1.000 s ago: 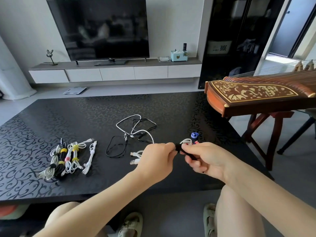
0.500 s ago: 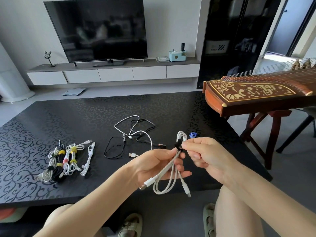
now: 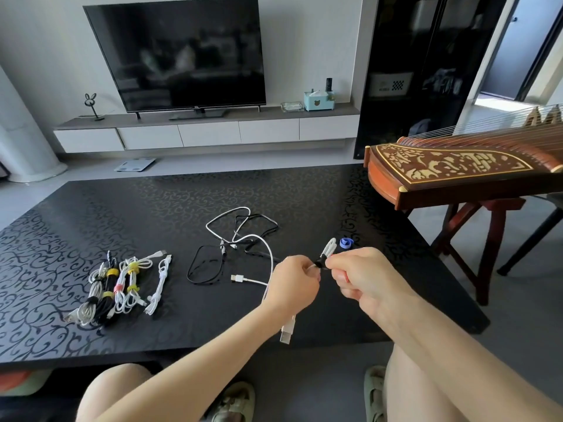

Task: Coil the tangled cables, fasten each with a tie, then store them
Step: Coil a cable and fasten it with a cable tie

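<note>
My left hand (image 3: 294, 284) grips a coiled white cable (image 3: 328, 248) above the black table (image 3: 152, 208). Its loop sticks up between my hands and its USB plug (image 3: 287, 332) hangs below my left wrist. A black tie (image 3: 320, 263) wraps the coil, and my right hand (image 3: 362, 275) pinches that tie. Loose white and black cables (image 3: 240, 236) lie tangled in the middle of the table. Several tied bundles (image 3: 122, 284) lie in a row at the left. A blue tie roll (image 3: 345, 242) sits just behind my hands.
A wooden zither (image 3: 457, 172) on a stand juts over the table's right far corner. The table's front edge runs just above my knees. A TV (image 3: 179, 53) and low cabinet stand against the far wall.
My left hand turned from palm-up and open under the coil to gripping it. Both hands came together at the black tie, and the coil's loop now points upward.
</note>
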